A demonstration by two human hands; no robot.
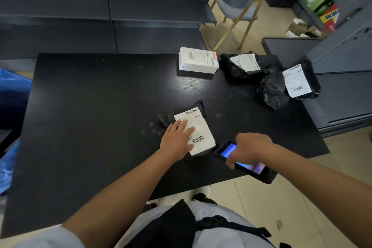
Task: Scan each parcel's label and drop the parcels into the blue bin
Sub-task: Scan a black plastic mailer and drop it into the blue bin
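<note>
Dark shelves stand behind the black wooden table (90,106). Near its middle lies a black plastic parcel with a white label (199,127). The left hand (177,139) rests flat on the label, fingers straight. The right hand (249,149) grips a black handheld scanner with a lit blue screen (244,162) at 4 o'clock from the parcel. A white box (198,60) and two black bags (241,64) (289,84) sit at 1 o'clock. The blue bin (12,90) is at 9 o'clock.

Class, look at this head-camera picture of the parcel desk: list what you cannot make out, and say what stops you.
- Label text on the near parcel: too small, partly under the left hand.
- Scanner screen: blurred, partly covered by the right hand.
- Blue bin: cut off by the left edge; inside unseen.
- Far parcels' labels: too small to read.
</note>
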